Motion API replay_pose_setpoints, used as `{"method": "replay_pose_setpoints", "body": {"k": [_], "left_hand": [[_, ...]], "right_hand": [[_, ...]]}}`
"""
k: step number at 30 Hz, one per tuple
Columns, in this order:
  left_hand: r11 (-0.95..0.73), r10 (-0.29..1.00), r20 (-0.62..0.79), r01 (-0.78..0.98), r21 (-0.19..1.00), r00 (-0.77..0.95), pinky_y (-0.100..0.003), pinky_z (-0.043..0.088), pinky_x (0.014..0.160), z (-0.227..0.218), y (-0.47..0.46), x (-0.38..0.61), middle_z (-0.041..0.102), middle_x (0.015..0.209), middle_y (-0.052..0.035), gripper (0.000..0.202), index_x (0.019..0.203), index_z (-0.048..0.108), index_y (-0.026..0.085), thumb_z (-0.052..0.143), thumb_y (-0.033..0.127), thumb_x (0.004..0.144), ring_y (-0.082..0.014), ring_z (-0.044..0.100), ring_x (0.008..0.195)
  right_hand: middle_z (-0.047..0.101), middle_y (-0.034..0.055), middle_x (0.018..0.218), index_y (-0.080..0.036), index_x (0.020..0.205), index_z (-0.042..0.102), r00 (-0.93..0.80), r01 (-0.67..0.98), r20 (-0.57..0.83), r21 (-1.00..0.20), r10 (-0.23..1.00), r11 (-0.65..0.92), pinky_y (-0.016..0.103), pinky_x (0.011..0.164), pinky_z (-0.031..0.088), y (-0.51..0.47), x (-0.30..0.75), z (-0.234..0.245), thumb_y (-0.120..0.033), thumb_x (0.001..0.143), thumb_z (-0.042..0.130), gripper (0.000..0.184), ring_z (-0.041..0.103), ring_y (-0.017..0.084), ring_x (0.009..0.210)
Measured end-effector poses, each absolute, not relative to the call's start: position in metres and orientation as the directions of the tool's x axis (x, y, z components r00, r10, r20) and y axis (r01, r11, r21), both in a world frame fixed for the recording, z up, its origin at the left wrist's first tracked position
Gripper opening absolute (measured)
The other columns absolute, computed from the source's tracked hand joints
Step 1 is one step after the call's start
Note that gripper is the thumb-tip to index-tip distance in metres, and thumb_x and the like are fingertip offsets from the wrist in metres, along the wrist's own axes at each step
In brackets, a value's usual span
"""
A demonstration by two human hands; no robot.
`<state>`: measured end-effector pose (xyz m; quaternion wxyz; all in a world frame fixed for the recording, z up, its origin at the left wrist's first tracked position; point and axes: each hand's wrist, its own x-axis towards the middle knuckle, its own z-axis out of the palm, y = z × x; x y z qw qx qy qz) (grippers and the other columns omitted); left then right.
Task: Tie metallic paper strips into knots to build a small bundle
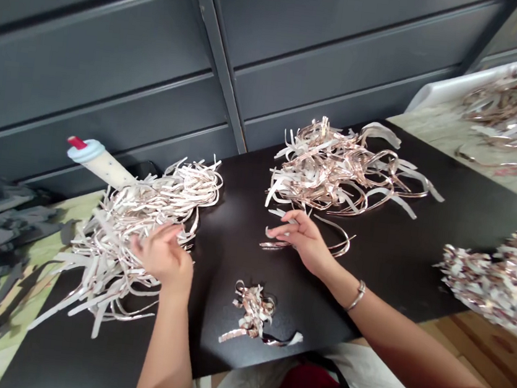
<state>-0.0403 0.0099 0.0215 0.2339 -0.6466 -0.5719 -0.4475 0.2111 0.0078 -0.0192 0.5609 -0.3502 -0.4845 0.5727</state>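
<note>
well, closest in is the left hand, its fingers curled and sunk into the near edge of a big heap of pale paper-like strips; whether it is clamped on any of them i cannot tell, since the strands hide the fingertips. the right hand sits well apart from it, open with fingers spread, just over a loose coppery strip, and a metal bangle circles that wrist. below the hands, near the table edge, lies a small tangled clump of strips with a dark curl at one end, touching neither hand. all of this rests on a black tabletop. beyond the right hand is a second heap of white-and-copper strips, looser and loopier than the first (these look almost like metallic ribbon). off to the right sits a denser, crumpled pile of shiny strips. past the left heap, a white squeeze bottle with a pale blue collar and a red tip lies on its side, touching the strands. farther still, a white tray holds more coppery strips, and grey ribbed metal panels fill the top of the view.
</note>
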Motion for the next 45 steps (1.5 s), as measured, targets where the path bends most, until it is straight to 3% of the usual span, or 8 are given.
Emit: {"method": "replay_pose_setpoints", "body": {"k": [4, 8, 15, 21, 29, 35, 39, 45], "left_hand": [[0.157, 0.675, 0.669, 0.946, 0.282, -0.311, -0.064, 0.010, 0.105, 0.022, 0.018, -0.052, 0.046, 0.137, -0.0174, 0.042, 0.125, 0.048, 0.016, 0.046, 0.018, 0.083, -0.0354, 0.029, 0.135], [0.183, 0.773, 0.557, 0.948, 0.261, -0.303, -0.066, 0.016, 0.102, 0.016, 0.021, -0.048, 0.036, 0.142, -0.0193, 0.043, 0.126, 0.049, 0.017, 0.049, 0.023, 0.084, -0.0387, 0.023, 0.136], [0.144, 0.899, 0.406, 0.986, 0.079, -0.163, -0.069, 0.019, 0.101, 0.018, 0.012, -0.044, 0.029, 0.146, -0.0175, 0.050, 0.129, 0.049, 0.020, 0.056, 0.038, 0.082, -0.0416, 0.018, 0.136], [0.223, 0.973, 0.095, 0.966, -0.131, -0.212, -0.074, 0.023, 0.094, 0.028, 0.005, -0.068, 0.012, 0.154, -0.0162, 0.083, 0.140, 0.036, 0.028, 0.074, 0.035, 0.067, -0.0526, 0.005, 0.135], [-0.067, 0.901, -0.431, 0.965, -0.254, -0.051, -0.061, 0.036, 0.096, 0.051, 0.023, -0.101, 0.009, 0.156, -0.0100, 0.114, 0.144, 0.026, 0.034, 0.081, 0.022, 0.045, -0.0509, -0.002, 0.136], [-0.291, 0.953, -0.204, 0.867, -0.405, 0.224, -0.044, 0.048, 0.083, 0.046, 0.019, -0.111, 0.056, 0.116, -0.0145, 0.045, 0.114, 0.058, 0.016, 0.046, 0.004, 0.072, -0.0344, 0.041, 0.120], [-0.338, 0.941, -0.143, 0.850, -0.403, 0.306, -0.039, 0.049, 0.076, 0.047, 0.025, -0.117, 0.061, 0.097, -0.0134, 0.021, 0.088, 0.063, 0.013, 0.045, 0.012, 0.078, -0.0319, 0.048, 0.105], [-0.195, 0.978, 0.025, 0.951, -0.239, 0.207, -0.035, 0.044, 0.082, 0.083, 0.061, -0.115, 0.064, 0.088, -0.0107, 0.015, 0.082, 0.063, 0.016, 0.051, 0.023, 0.077, -0.0272, 0.056, 0.095]], "right_hand": [[0.071, 0.0052, 0.094, -0.019, 0.100, 0.055, -0.526, 0.108, 0.320, -0.894, 0.788, 0.434, 0.031, 0.082, 0.050, -0.013, 0.190, -0.021, -0.003, 0.077, 0.040, 0.032, 0.068, 0.015, 0.087], [0.069, 0.0069, 0.102, -0.020, 0.110, 0.060, -0.811, 0.156, 0.287, -0.733, 0.509, 0.662, 0.038, 0.096, 0.043, -0.038, 0.171, -0.017, -0.011, 0.088, 0.042, 0.029, 0.055, 0.021, 0.115], [0.033, 0.0124, 0.148, -0.021, 0.139, 0.038, -0.865, 0.263, 0.129, -0.707, 0.485, 0.656, 0.059, 0.105, 0.024, -0.054, 0.171, -0.019, -0.052, 0.081, 0.057, 0.068, 0.017, 0.037, 0.139], [0.037, 0.0123, 0.146, -0.021, 0.137, 0.043, -0.849, 0.256, 0.151, -0.721, 0.506, 0.644, 0.051, 0.110, 0.022, -0.055, 0.170, -0.025, -0.056, 0.083, 0.052, 0.065, 0.019, 0.032, 0.140], [0.047, 0.0138, 0.138, -0.019, 0.133, 0.048, -0.838, 0.233, 0.185, -0.730, 0.514, 0.642, 0.047, 0.111, 0.022, -0.053, 0.170, -0.030, -0.058, 0.083, 0.050, 0.064, 0.027, 0.031, 0.137], [0.050, 0.0137, 0.133, -0.021, 0.132, 0.049, -0.835, 0.211, 0.200, -0.745, 0.513, 0.633, 0.048, 0.110, 0.023, -0.051, 0.169, -0.031, -0.059, 0.081, 0.054, 0.065, 0.032, 0.032, 0.133], [0.049, 0.0114, 0.134, -0.023, 0.131, 0.050, -0.836, 0.225, 0.168, -0.762, 0.522, 0.607, 0.047, 0.110, 0.023, -0.052, 0.170, -0.029, -0.061, 0.078, 0.056, 0.065, 0.030, 0.032, 0.134], [0.048, 0.0110, 0.135, -0.024, 0.132, 0.048, -0.850, 0.214, 0.145, -0.784, 0.507, 0.582, 0.049, 0.109, 0.024, -0.050, 0.171, -0.026, -0.062, 0.078, 0.055, 0.066, 0.028, 0.032, 0.134]]}}
